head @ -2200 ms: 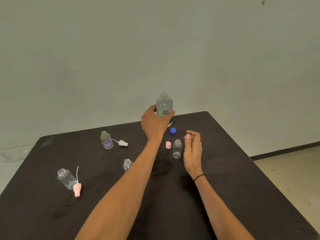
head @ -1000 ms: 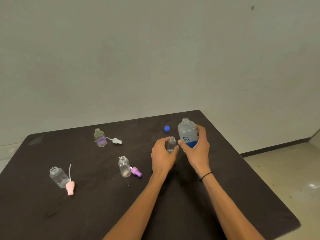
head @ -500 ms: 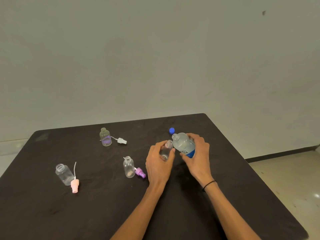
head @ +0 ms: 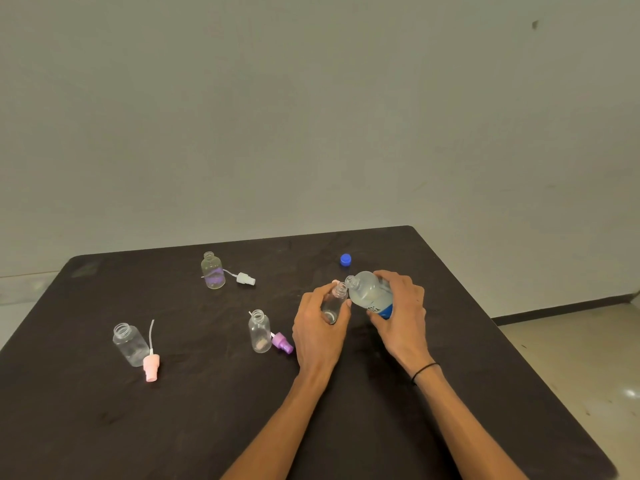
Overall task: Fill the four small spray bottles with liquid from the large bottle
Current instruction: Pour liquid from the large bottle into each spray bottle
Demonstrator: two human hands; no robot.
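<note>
My right hand (head: pixel 401 315) grips the large clear bottle (head: pixel 369 293) with the blue label, tilted left so its open mouth sits against the neck of a small clear spray bottle (head: pixel 334 301). My left hand (head: pixel 320 329) holds that small bottle a little tilted. Three other small open bottles stand on the black table (head: pixel 207 410): one at the back (head: pixel 212 270), one in the middle (head: pixel 259 331), one at the left (head: pixel 130 344).
Spray heads lie beside the bottles: a white one (head: pixel 245 278), a purple one (head: pixel 282 343) and a pink one (head: pixel 151 366). A blue cap (head: pixel 345 259) lies behind my hands. The table's right edge drops to a pale floor (head: pixel 571 358).
The large bottle passed from my left hand to my right hand, came forward and tipped left onto the small bottle's neck. My left hand took hold of the small bottle.
</note>
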